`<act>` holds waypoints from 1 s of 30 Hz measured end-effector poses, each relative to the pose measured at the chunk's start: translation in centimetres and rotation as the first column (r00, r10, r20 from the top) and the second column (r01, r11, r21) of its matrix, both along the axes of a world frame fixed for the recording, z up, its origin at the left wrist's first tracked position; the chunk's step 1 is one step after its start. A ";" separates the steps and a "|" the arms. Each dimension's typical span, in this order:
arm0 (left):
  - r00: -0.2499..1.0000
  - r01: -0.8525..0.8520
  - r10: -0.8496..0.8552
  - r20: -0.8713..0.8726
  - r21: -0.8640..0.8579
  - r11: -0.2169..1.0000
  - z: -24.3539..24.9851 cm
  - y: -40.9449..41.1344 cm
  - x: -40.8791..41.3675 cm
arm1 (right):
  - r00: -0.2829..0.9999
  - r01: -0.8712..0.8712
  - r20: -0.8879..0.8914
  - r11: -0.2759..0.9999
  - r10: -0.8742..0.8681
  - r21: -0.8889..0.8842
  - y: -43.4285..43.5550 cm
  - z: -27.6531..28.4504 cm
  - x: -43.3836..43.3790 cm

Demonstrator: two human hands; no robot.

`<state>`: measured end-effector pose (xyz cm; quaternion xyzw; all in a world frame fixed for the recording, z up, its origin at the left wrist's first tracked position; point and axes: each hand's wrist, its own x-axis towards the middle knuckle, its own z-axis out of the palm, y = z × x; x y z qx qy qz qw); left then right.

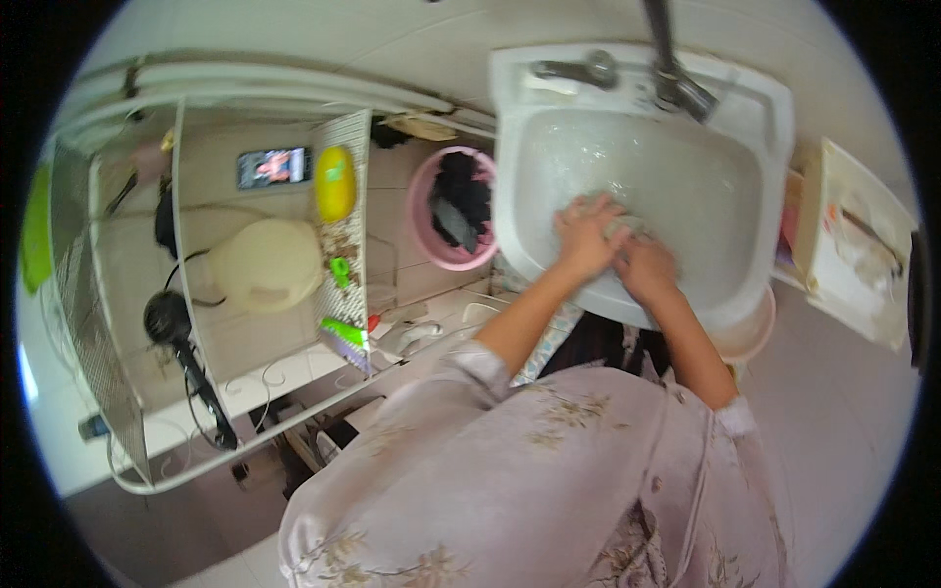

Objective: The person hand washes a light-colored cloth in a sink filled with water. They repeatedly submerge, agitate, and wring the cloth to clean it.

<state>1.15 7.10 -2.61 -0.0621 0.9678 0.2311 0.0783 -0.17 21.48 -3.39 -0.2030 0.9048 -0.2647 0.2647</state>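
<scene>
Low in the white ceramic washbasin (766, 158), my two hands are close together near its front wall. Between them shows a small pale greyish item (626, 223), which looks like wet cloth; most of it is covered by the fingers. My left hand (594, 234) lies over its left side with the fingers pointing towards the back of the basin. My right hand (647, 266) is bunched against its lower right side and is slightly blurred. Bright glints show on the wet basin floor. A metal faucet (684, 92) hangs over the back rim.
Left of the basin, a pink tub (416, 213) holds dark cloth. A wire rack (367, 220) carries a yellow bottle-like container (335, 184), a phone (274, 167) with a lit screen and a black hair dryer (176, 331). A white plastic box (856, 242) stands at the right.
</scene>
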 end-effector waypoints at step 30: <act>0.984 -0.032 0.092 0.155 -0.355 0.935 -8.7 -1.4 -5.7 | 0.998 -0.064 0.004 0.997 0.064 0.033 0.3 -1.0 0.0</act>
